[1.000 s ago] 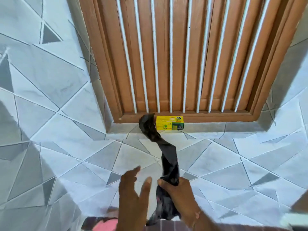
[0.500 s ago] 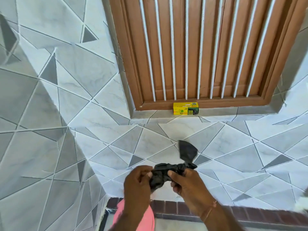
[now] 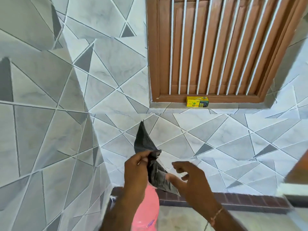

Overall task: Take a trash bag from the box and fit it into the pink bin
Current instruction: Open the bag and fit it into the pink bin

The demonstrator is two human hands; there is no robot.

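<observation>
Pinching the trash bag [image 3: 145,144] (crumpled): left hand [image 3: 135,170].

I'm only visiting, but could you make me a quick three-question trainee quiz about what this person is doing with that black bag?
1. True or false: the black bag is already fitted in the pink bin.
2. Which hand pinches the bag? A) left hand B) right hand C) neither
3. Fill in: the yellow box sits on the ledge below the barred ____.

Key: 1 false, it is bunched in the hands above the bin; 2 A, the right hand is open beside the bag's lower part; 3 window.
</observation>
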